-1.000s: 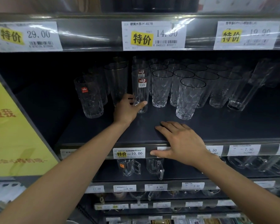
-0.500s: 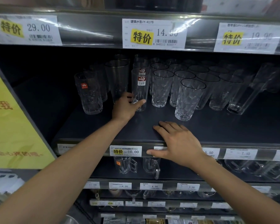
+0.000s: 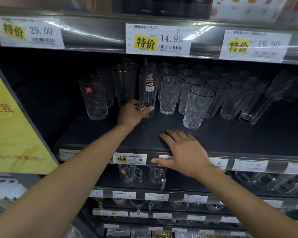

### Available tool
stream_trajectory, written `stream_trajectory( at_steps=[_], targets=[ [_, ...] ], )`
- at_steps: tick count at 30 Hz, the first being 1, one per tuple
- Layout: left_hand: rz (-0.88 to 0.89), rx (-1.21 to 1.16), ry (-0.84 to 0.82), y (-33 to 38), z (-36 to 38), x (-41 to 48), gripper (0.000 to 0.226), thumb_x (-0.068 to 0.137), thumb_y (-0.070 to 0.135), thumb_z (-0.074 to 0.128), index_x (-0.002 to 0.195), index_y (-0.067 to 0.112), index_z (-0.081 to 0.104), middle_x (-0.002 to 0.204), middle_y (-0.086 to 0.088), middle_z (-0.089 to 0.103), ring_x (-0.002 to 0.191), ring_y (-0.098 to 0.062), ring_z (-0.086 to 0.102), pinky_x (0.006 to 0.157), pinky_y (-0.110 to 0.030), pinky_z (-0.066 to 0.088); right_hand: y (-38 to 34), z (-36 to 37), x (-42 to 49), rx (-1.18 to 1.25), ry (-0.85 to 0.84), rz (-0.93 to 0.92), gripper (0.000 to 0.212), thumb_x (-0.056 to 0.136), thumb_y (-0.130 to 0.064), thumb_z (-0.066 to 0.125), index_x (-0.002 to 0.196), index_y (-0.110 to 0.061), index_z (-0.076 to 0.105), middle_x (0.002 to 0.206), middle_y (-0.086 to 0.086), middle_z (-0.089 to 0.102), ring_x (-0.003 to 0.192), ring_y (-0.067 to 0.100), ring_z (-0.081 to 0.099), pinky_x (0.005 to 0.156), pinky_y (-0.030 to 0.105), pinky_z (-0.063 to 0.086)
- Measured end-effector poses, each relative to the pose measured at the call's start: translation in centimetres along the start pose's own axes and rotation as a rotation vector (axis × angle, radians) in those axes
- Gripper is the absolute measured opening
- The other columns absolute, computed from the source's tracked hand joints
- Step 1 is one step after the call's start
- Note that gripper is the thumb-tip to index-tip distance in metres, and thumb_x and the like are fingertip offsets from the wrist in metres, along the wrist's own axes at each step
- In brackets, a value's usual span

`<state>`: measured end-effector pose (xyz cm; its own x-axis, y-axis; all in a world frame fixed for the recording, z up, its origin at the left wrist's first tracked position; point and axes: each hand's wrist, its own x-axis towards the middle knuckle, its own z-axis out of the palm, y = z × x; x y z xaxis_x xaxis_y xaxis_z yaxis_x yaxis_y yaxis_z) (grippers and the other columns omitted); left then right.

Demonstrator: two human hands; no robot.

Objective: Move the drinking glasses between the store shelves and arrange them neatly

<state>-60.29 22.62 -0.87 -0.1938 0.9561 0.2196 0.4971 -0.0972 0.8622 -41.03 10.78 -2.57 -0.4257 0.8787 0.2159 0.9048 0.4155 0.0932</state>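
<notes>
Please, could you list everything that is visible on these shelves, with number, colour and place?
front slim glass: one, clear, red-white label, centre of middle shelf, a second behind
faceted tumblers: about a dozen, clear, rows right of it
textured glasses: at least two, clear, red sticker, left
smooth tumbler: one, greyish, centre-left
tall plain glasses: several, clear, far right
handled mugs: at least two, clear, shelf below
price tags: many, white, some with yellow patches, shelf rails
sign: one, yellow, left side
left grip: one, holds the front slim glass low
right grip: one, flat on the middle shelf's front edge
</notes>
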Motion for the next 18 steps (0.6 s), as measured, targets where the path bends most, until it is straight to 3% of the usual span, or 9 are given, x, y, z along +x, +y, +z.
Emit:
stream_trajectory(
  at_steps=[6, 9, 12, 15, 18],
  targets=[
    [-0.019, 0.045, -0.095, 0.3, -1.8, -1.5, 0.065, 0.084, 0.031, 0.078, 0.136, 0.002, 0.05, 0.134, -0.012, 0.06, 0.115, -0.023, 0.062, 0.092, -0.027, 0.047, 0.1, -0.5, -0.1, 0.067, -0.036, -0.004, 0.097, 0.077, -0.088, 0.025, 0.148, -0.025, 0.042, 0.155, 0.002, 0.042, 0.143, 0.022, 0.037, 0.114, 0.04, 0.032],
    [-0.035, 0.123, -0.168, 0.7, -3.4, -3.2, 0.06, 0.09, 0.032, 0.07, 0.139, 0.004, 0.049, 0.139, -0.011, 0.057, 0.123, -0.022, 0.058, 0.091, -0.021, 0.041, 0.4, -2.0, -0.4, 0.308, -0.081, 0.091, 0.078, 0.082, -0.078, 0.045, 0.14, -0.026, 0.053, 0.145, -0.003, 0.053, 0.136, 0.017, 0.044, 0.111, 0.034, 0.035],
    [-0.033, 0.078, -0.283, 1.8, -5.0, -5.7, 0.043, 0.092, 0.032, 0.068, 0.129, 0.012, 0.06, 0.131, -0.005, 0.062, 0.122, -0.018, 0.057, 0.096, -0.022, 0.041, 0.8, -3.7, -2.2, 0.589, 0.018, 0.265, 0.051, 0.089, -0.058, 0.06, 0.128, -0.026, 0.064, 0.125, -0.009, 0.065, 0.116, 0.01, 0.058, 0.101, 0.029, 0.045],
    [-0.005, -0.109, -0.35, 2.7, -6.2, -8.8, 0.015, 0.094, 0.028, 0.064, 0.104, 0.019, 0.071, 0.107, 0.006, 0.069, 0.111, -0.015, 0.063, 0.099, -0.027, 0.047, 0.9, -4.7, -5.6, 0.745, 0.143, 0.414, 0.035, 0.09, -0.044, 0.067, 0.121, -0.026, 0.068, 0.113, -0.014, 0.068, 0.098, 0.001, 0.065, 0.09, 0.021, 0.052],
    [0.014, -0.295, -0.39, 3.7, -6.2, -12.0, 0.01, 0.096, 0.021, 0.062, 0.095, 0.02, 0.072, 0.099, 0.001, 0.074, 0.1, -0.015, 0.07, 0.092, -0.032, 0.056, 1.0, -5.3, -10.2, 0.858, 0.225, 0.548, 0.025, 0.091, -0.037, 0.068, 0.115, -0.031, 0.069, 0.104, -0.018, 0.07, 0.083, -0.003, 0.066, 0.077, 0.02, 0.055]
  ],
)
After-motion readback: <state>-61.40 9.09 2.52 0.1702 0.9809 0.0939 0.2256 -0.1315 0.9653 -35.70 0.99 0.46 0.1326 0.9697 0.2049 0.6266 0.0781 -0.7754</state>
